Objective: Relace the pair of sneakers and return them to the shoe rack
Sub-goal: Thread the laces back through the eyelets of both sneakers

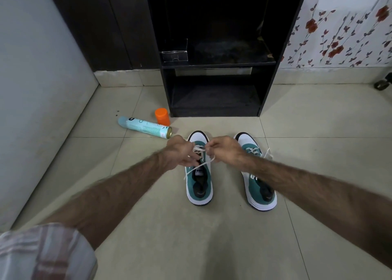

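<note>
Left hand [179, 151] and right hand [224, 150] are each pinching the white lace [198, 166] in a closed grip over the left sneaker [199, 173].

Spray can [144, 127] lying on floor tiles [318, 114], orange cap [162, 116] beside

Dim, soft light; edges bowed; hands [179, 152] perhaps slightly blurred.
</note>
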